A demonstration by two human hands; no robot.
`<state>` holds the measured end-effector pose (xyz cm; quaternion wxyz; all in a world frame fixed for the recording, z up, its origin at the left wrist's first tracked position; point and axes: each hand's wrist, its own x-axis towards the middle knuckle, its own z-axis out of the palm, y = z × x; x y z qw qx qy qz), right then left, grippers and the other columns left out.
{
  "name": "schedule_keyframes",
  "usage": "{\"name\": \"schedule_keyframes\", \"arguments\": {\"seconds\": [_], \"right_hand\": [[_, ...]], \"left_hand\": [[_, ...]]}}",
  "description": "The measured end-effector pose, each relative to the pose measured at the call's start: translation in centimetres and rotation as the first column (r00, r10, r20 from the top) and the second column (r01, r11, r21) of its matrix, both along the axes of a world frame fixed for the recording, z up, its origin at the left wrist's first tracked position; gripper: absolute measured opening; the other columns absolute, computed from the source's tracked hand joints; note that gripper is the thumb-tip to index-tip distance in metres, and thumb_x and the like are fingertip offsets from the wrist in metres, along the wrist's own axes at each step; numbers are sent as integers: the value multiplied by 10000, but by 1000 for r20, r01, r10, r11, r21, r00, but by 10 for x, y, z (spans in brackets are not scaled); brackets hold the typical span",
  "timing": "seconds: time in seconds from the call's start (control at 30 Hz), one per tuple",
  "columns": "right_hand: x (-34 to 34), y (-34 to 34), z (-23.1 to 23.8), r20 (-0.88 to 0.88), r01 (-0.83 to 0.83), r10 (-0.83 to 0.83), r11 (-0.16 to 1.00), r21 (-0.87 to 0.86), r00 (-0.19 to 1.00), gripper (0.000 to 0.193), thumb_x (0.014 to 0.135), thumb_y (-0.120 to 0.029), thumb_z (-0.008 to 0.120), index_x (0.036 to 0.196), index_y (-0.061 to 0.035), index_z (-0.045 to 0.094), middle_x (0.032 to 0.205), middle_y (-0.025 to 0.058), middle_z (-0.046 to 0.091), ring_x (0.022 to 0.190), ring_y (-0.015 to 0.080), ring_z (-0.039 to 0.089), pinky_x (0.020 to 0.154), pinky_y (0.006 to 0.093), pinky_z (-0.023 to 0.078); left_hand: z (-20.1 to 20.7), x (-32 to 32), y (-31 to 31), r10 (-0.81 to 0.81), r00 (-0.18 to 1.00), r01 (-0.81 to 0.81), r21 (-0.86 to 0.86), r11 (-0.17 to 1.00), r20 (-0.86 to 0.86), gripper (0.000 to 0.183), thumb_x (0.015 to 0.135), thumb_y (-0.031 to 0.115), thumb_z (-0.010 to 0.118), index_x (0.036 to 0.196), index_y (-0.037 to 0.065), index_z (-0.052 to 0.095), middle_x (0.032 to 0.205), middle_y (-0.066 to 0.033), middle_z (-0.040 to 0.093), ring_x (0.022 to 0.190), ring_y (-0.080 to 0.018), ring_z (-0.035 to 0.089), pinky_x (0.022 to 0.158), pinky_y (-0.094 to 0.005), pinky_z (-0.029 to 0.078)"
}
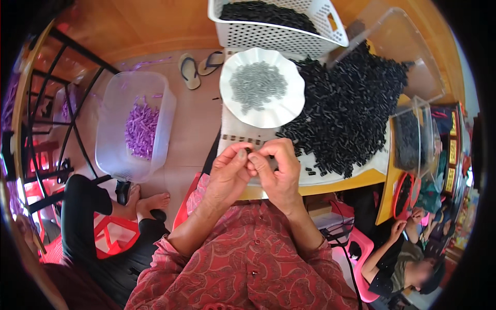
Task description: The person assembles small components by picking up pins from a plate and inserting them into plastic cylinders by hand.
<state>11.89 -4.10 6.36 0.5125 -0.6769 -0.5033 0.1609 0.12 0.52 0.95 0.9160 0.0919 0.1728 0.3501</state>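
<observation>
"Two bare hands meet at the centre of the frame. State the direction of the held piece and its long axis."

"A small dark piece (249,150) shows one short portion toward the top of the frame. Fingers cover the remainder, so its long axis and pointing direction cannot be determined."

"Specify its position relative to the grip."

"It sits at the fingertips, between the left hand (227,173) and the right hand (280,168). The left grip is narrow, with thumb and forefinger pinched on the piece. The right grip is drawn in against it from the right; whether it also clamps the piece cannot be told."

"Describe its appearance."

"Dark, nearly black, and slim enough to be largely hidden by fingertips. Surface detail is too small to read."

"List the adjacent items."

"Right of centre, a heap of short black pieces (351,108) covers much of the tabletop (356,181); a few lie loose at its lower edge. Above the hands stands a white scalloped dish (294,101) containing small clear-grey pieces (257,85). At the top of the frame, a white perforated basket (279,37) holds more black pieces."
</observation>
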Motion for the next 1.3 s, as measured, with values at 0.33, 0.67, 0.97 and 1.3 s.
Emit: {"name": "schedule_keyframes", "arguments": {"seconds": [0.33, 0.67, 0.97, 1.3], "right_hand": [[23, -55, 11, 262, 165, -140, 983, -76, 955, 144, 793, 39, 669, 910, -25, 613, 870, 122, 586, 697, 277, 619, 576, 354, 503], [54, -95, -3, 450, 414, -229, 831, -371, 863, 191, 783, -24, 704, 967, -23, 653, 840, 122, 571, 622, 236, 582, 560, 338, 467], [62, -92, -5, 363, 362, -228, 860, -360, 904, 116, 805, -7, 688, 918, -3, 664, 793, 79, 554, 669, 169, 573, 579, 279, 442], [48, -69, 5, -638, 60, -221, 963, -263, 738, 135, 911, -24, 600, 1035, 24, 620, 877, 93, 658, 642, 96, 581, 563, 209, 445]], "left_hand": [[5, 1, 1, -94, 995, 94, -28, 995, -23, 204, 969, 99, 530, 1143, 11, 591, 1057, -131, 626, 859, -174, 625, 788, -324, 558], [8, 4, -6, -132, 990, 133, 0, 991, -57, 232, 968, 84, 529, 1178, 2, 581, 1057, -134, 622, 877, -175, 625, 800, -320, 559], [5, 6, -10, -159, 983, 163, 34, 986, -94, 225, 967, 86, 533, 1172, 6, 583, 1047, -111, 617, 866, -173, 621, 822, -330, 529], [8, 7, -10, -154, 985, 156, 22, 988, -78, 215, 965, 78, 537, 1165, 16, 583, 1046, -99, 611, 870, -165, 619, 825, -324, 526]]}}
